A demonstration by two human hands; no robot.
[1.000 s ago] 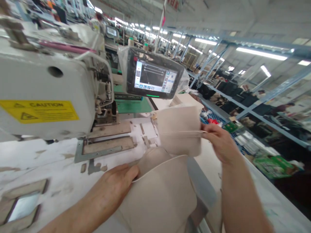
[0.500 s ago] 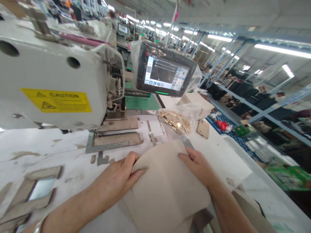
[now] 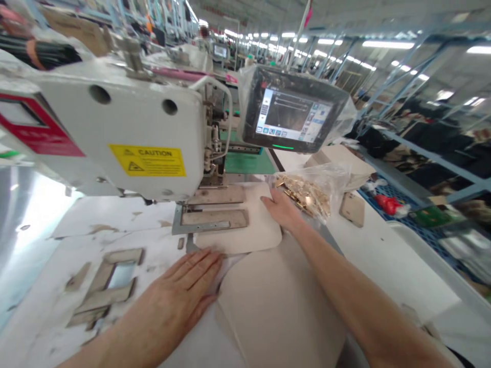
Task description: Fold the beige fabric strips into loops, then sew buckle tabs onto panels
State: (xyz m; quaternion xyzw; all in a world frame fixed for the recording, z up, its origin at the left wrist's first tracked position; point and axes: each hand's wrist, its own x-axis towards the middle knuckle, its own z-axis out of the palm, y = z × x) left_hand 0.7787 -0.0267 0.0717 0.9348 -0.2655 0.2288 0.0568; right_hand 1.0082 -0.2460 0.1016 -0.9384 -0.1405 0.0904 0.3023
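Observation:
A beige fabric panel [image 3: 238, 220] lies flat over the metal sewing template [image 3: 213, 220] beneath the needle area of a white automatic sewing machine [image 3: 123, 128]. My right hand [image 3: 282, 208] rests open, its fingertips on the panel's right edge, close to a clear plastic bag of small brass parts [image 3: 307, 197]. My left hand [image 3: 186, 281] lies flat on the fabric near the panel's lower edge. A larger beige fabric piece [image 3: 276, 312] spreads below both hands, toward me.
A bagged touchscreen [image 3: 291, 110] hangs above the white table [image 3: 115, 220], right of the machine head. A flat beige piece [image 3: 352, 209] lies to the right. Beyond the table edge stands a blue crate [image 3: 387, 204] holding a red item. Metal shelves and long work rows fill the background.
The fabric that both hands held raised now lies flat on the template. My hands have opened and pressed down on it. The view has swung slightly, moving the machine rightward in the frame.

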